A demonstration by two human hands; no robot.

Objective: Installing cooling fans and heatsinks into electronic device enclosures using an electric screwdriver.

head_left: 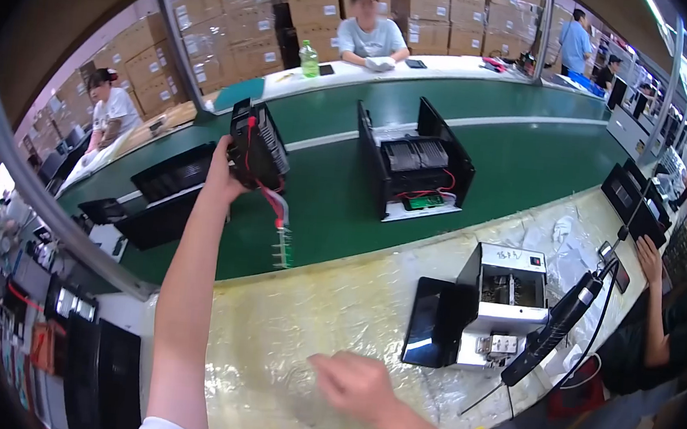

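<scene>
My left hand [228, 176] is raised at arm's length over the green conveyor belt, closed around a black finned module [259, 146]. Red and white wires trail from this module, and a green strip with metal pins [284, 248] dangles at their end. Low over the film-covered bench [269, 314], my right hand [357, 386] is smeared by motion; its fingers look bent, and nothing shows in them. To the right of the held module, an open black housing [413, 167] sits on the belt with a similar finned unit, red wires and a green circuit board inside.
A white metal machine [510, 290] stands on the bench beside a black panel [436, 321] and a black electric screwdriver [554, 327]. More black housings [170, 191] lie at the belt's left. A co-worker's hand [650, 259] touches black parts at the right; another person sits across the belt.
</scene>
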